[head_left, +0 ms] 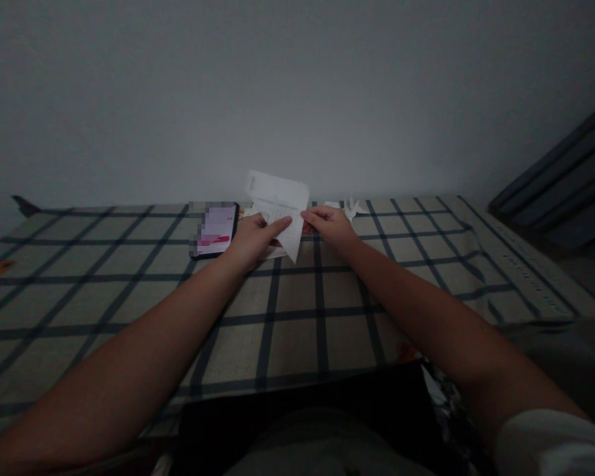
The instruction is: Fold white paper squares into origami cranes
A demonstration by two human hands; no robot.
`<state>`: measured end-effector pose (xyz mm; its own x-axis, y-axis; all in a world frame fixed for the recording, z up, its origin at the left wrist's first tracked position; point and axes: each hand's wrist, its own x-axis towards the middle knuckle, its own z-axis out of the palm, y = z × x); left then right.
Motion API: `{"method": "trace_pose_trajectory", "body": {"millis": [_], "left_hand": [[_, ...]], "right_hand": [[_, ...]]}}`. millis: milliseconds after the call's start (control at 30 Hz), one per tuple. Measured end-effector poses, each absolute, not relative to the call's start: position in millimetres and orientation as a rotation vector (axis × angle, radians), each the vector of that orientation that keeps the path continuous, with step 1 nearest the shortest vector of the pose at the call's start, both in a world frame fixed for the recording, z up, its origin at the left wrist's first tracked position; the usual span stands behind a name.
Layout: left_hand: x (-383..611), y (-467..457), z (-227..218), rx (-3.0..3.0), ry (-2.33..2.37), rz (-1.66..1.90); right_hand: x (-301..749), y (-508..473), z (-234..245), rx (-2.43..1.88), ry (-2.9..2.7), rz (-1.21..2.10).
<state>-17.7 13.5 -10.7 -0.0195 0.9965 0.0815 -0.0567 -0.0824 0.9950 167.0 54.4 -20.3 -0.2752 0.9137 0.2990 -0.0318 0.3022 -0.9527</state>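
A folded sheet of paper (281, 197) with faint print is held up between my hands, tilted, its lower corner coming to a point. My left hand (258, 237) grips it from the left, thumb lying across its face and fingers behind. At the paper's right edge, my right hand (330, 223) pinches it between thumb and fingers. The fingers behind the paper are mostly hidden. More white paper lies on the table just beneath my left hand.
A phone (217, 230) with a lit, partly blurred screen lies left of my hands. Behind my right hand sits a white folded paper figure (352, 207). The checked tablecloth (297, 317) reaches the wall (297, 86). A dark curtain (565, 178) hangs at right.
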Motion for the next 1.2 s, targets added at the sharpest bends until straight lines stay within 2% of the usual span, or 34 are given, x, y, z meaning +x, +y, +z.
{"method": "trace_pose_trajectory", "body": {"millis": [1200], "left_hand": [[-17, 22, -14, 1.203, 1.029, 1.292]], "right_hand": [[179, 72, -27, -0.847, -1.539, 1.101]]}}
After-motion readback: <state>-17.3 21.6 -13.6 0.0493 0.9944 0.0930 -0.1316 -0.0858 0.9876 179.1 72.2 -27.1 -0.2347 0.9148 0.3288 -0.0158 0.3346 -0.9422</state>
